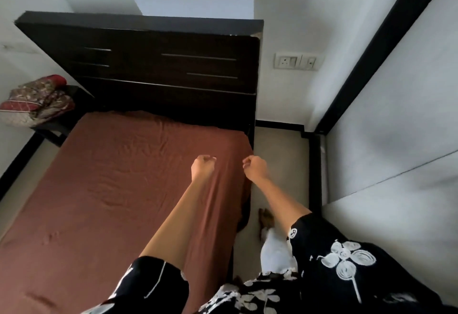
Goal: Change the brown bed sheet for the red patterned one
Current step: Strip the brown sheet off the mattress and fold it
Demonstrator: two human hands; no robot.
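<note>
Two hands (pixel 202 166) (pixel 255 168) near brown sheet (pixel 111 177) edge

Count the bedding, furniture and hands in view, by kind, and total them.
Bedding: 2, brown sheet on the bed, red patterned bundle on the side table.
Furniture: 2, bed and side table.
Hands: 2, left hand and right hand.
Total: 6.

Head-worn view looks steeply down — close above the brown bed sheet (pixel 111 177).

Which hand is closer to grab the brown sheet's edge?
Probably the right hand: it hovers at the side edge of the brown sheet; the left hand is over the flat top.
</note>
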